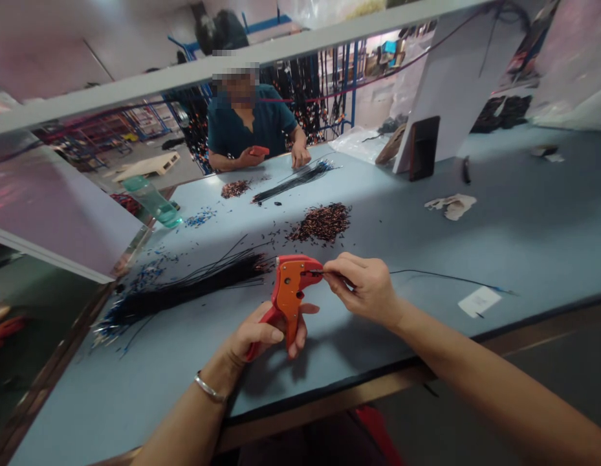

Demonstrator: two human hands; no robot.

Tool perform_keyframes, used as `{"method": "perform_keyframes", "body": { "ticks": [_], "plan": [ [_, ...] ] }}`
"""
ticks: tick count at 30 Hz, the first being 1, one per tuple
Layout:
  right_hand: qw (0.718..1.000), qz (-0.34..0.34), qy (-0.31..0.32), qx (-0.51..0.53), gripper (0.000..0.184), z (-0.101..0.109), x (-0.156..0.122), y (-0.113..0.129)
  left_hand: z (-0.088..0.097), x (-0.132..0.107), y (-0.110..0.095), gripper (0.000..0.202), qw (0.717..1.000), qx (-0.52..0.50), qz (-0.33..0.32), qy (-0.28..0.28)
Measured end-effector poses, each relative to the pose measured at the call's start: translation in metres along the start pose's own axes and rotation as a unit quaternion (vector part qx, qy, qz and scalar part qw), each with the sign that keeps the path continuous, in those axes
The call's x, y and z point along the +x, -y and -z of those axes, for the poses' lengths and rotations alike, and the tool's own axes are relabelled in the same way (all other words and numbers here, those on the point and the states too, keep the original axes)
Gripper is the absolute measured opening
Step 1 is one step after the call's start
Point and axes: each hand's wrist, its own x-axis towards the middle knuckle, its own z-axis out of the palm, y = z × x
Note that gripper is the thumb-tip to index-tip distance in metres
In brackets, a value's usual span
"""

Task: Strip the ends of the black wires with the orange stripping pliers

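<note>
Left hand (266, 333) is closed round the grips of an orange hand tool (291, 288), holding it upright just above the worktop's (523, 239) near edge. Right hand (365, 285) pinches a thin black wire (440, 277) and has its end at the tool's head; the wire trails off right, past a white label (479, 301) by the near edge. A bundle of black wires (193, 288) lies towards the left edge, with a heap of small reddish pieces (322, 222) mid-worktop. At the far edge a seated person (246, 123) holds a red phone (259, 151).
</note>
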Motion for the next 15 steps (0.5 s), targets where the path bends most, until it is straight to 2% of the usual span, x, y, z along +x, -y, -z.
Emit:
{"method": "perform_keyframes", "body": {
  "ticks": [8,15],
  "plan": [
    [1.000,0.005,0.002,0.021,0.014,0.0008,0.0017,0.0006,-0.0003,0.0000,0.0035,0.057,1.000,0.008,-0.009,0.001],
    [1.000,0.006,0.002,0.013,0.016,0.0012,0.0005,0.0001,-0.0041,-0.0008,0.0037,0.046,0.999,0.022,0.000,-0.025]
  ]
}}
